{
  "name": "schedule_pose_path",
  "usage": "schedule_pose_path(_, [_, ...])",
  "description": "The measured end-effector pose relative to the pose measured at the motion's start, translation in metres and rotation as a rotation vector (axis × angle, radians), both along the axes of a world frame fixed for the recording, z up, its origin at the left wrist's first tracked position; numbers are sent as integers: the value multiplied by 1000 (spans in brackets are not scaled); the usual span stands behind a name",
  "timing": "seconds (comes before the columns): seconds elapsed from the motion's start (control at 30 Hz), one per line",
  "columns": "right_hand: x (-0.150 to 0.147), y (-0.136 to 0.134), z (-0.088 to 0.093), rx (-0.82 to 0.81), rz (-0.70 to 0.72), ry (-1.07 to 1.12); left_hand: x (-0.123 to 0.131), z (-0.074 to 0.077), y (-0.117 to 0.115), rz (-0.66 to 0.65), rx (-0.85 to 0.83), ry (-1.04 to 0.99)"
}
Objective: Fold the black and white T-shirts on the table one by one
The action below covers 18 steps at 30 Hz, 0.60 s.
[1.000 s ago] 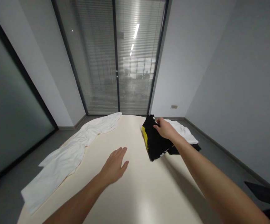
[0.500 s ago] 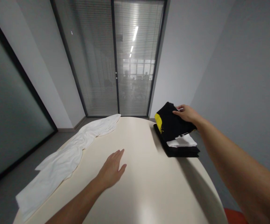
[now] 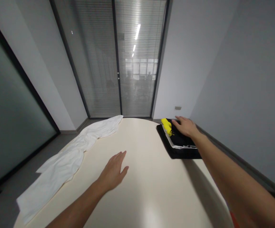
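My right hand (image 3: 185, 126) lies flat, fingers stretched, on top of a folded black garment with a yellow patch (image 3: 173, 133). That garment tops a small pile of folded clothes (image 3: 182, 151) at the far right edge of the cream oval table (image 3: 147, 190); a thin white layer shows between the black ones. My left hand (image 3: 113, 171) rests palm down on the table near its middle, fingers together and extended, holding nothing.
A long crumpled white cloth (image 3: 73, 155) runs along the table's left edge from the far end towards me. Glass doors with blinds (image 3: 118, 63) stand beyond the table. Grey walls close in on the right.
My right hand has lowered the black and yellow garment, which it held up over the pile, flat onto the top of the pile. My left hand has stayed in place.
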State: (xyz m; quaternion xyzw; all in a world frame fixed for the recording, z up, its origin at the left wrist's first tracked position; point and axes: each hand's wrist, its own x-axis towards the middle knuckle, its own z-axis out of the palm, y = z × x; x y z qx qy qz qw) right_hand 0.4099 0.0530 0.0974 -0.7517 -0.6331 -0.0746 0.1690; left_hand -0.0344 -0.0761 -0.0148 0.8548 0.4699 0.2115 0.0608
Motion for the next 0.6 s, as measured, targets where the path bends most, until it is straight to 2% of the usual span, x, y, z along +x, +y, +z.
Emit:
schedule_pose_path(0.1, [-21,-3,-19,-138,44,-9,0,1,0,1,-7,0])
schedule_pose_path(0.2, [-28,-5,-38,-248,42,4,0,3,-1,2,-18,-4])
schedule_pose_path(0.3, [-29,-6,-40,-253,39,-13,0,6,-1,-1,-19,-2])
schedule_pose_path(0.37, [-34,-8,-30,-193,52,-49,1,6,-1,-5,-14,2])
schedule_pose_path(0.43, [-46,-13,-18,-43,100,-84,1,6,-2,-3,0,-1])
schedule_pose_path(0.53, [-77,-28,-4,219,213,-52,3,4,-2,-5,29,-19])
schedule_pose_path(0.6, [-103,-40,-4,326,328,-3,2,4,0,-1,58,-29])
